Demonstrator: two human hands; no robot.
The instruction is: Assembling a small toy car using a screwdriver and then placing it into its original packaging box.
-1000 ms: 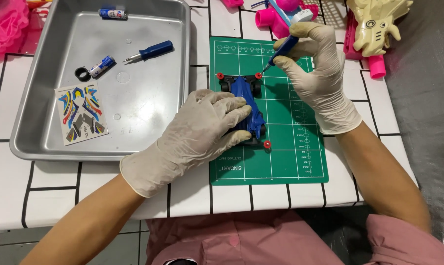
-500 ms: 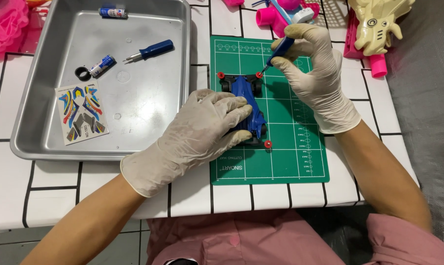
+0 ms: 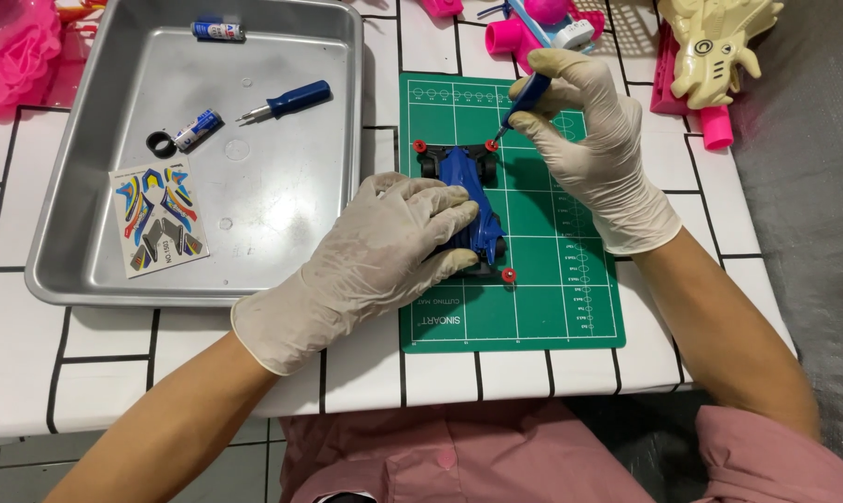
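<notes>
The left hand closes its grip over the toy car at the mat's centre. The right hand pinches a screwdriver, tip at the car's front red roller. Tilting could make the tip slip off the screw.

One decal sheet lies flat in the front left corner of the metal tray — rectangular, white-backed, slightly skewed, printed with blue, yellow, red and grey shapes. Two small cylindrical batteries carry wrapped labels: one at the tray's far edge, blue and white with a red patch; the other nearer the middle, blue and white, just beside a black ring. The green cutting mat on the tabletop bears white grid markings — print not recorded. No screens or signs.
</notes>
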